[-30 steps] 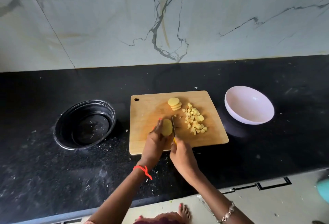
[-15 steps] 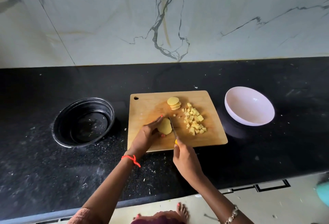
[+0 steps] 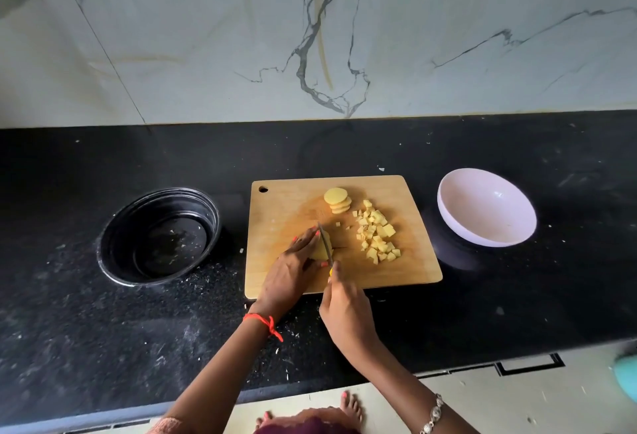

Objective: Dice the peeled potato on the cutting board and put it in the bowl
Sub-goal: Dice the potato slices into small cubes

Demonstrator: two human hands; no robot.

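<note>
**A:** Where's the potato?

**B:** It's at the centre of the frame, on the board (image 3: 282,206), toward its lower left part. Your left hand (image 3: 293,268) covers most of the potato (image 3: 324,250). The fingers curl over its top and the thumb pinches its lower side, so you're holding it down against the wood.

**A:** And my right hand?

**B:** Your right hand (image 3: 344,309) sits over the board's lower edge, fingers wrapped round the knife (image 3: 325,242). Only a sliver of yellow handle shows above them. The blade runs up and slightly left from there, lying across the potato's right side, right beside your left fingertips. I can't tell how deep it sits in the flesh.

**A:** What else is on the board?

**B:** A leaning stack of round slices (image 3: 337,200) lies near the top edge, above the blade tip and apart from it. To their right, a loose heap of dice (image 3: 377,235) spreads down the board's right half. A couple of stray bits lie between the heap and the knife.

**A:** The bowl?

**B:** The pale bowl (image 3: 444,213) stands on the black counter (image 3: 517,295), right of the board and not touching it. A black bowl (image 3: 113,226) sits left of the board, also apart, with pale flecks inside.

**A:** Anything on my wrists?

**B:** There's a red thread (image 3: 263,321) on the left and a metal bracelet (image 3: 432,414) on the right, at the frame's lower edge.
</note>
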